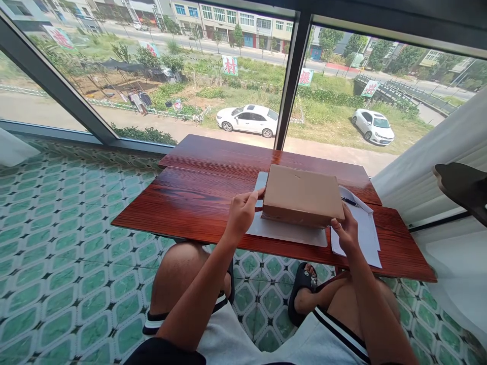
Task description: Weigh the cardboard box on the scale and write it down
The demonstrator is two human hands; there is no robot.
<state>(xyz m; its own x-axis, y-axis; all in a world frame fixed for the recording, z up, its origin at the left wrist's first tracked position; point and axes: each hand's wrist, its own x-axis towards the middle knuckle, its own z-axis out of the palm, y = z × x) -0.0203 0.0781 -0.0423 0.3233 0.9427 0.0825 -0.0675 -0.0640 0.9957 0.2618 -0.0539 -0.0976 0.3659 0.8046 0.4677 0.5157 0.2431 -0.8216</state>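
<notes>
A closed brown cardboard box [303, 192] is between my two hands above the dark red wooden table [182, 195]. My left hand [243, 213] grips its left end, thumb and fingers against the side. On the right end, my right hand [346, 230] has its thumb at the front lower corner and its fingers along the side, partly hidden. Beneath the box lies a flat silver-grey panel [292, 234], like a closed laptop, mostly covered. Right of it are white paper sheets [363, 238] with a dark pen [350, 201] on them.
Large window panes in a dark frame [292, 81] stand right behind the table. A white curtain [418, 167] hangs at the right, near a dark wooden piece [464, 185]. My knees are close under the table's front edge, above a green tiled floor [76, 243].
</notes>
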